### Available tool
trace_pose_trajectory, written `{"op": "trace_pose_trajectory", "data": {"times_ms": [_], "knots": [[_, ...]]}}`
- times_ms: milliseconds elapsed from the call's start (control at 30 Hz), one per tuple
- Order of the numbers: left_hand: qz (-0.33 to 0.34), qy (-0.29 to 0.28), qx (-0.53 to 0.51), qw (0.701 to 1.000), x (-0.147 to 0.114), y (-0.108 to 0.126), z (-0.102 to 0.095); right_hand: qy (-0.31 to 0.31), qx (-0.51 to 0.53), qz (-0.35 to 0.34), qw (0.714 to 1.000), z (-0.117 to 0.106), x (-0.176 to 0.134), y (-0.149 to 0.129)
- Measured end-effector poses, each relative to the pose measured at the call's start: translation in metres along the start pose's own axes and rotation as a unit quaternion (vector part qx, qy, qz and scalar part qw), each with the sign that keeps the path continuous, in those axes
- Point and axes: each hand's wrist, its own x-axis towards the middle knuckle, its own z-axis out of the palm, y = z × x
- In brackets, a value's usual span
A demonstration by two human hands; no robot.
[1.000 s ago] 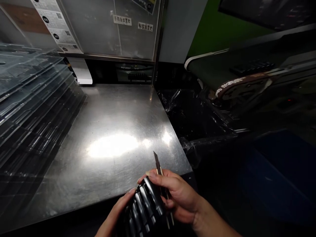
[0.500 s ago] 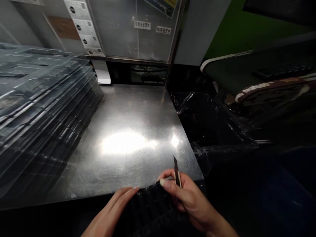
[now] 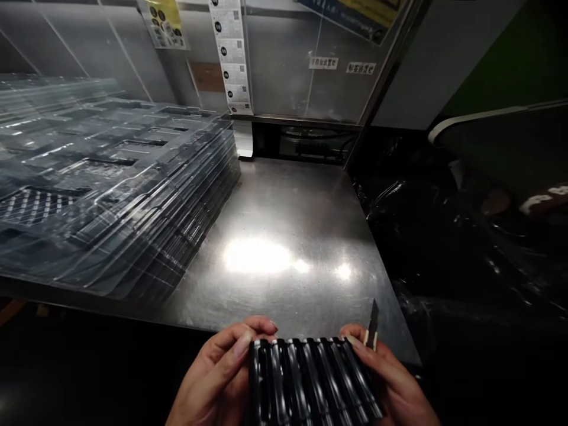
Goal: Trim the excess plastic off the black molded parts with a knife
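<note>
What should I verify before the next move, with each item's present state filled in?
1. Left hand on the ribbed black part: ok, holding its left side.
2. Right hand on the part: ok, at its right side.
3. Knife blade covered: not ok, exposed beside the right thumb.
4. Knife grip secure: cannot tell, mostly hidden.
5. Clear tray stack apart from both hands: ok, to their left.
6. Part's underside: cannot tell, out of view.
</note>
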Motion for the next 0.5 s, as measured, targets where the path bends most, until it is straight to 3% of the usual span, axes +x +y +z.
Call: {"op": "trace_pose_trajectory", "data": {"times_ms": [200,367,500], "knots": [[-0.048,-0.083,-0.02,0.995,0.0052,-0.0004,-0.0063,-0.008,0.008,0.014,1.0,0.0005,0.0015,0.0036],[-0.081,-0.08,-0.044,0.993,0.0098,0.0009,-0.0096,-0.007,0.017,0.035,0.999,0.0024,0.0003,0.0031],[-0.039,-0.098,-0.083,0.991,0.0053,-0.0027,-0.0094,-0.007,0.033,0.038,0.999,0.0006,0.0013,0.0064]]}}
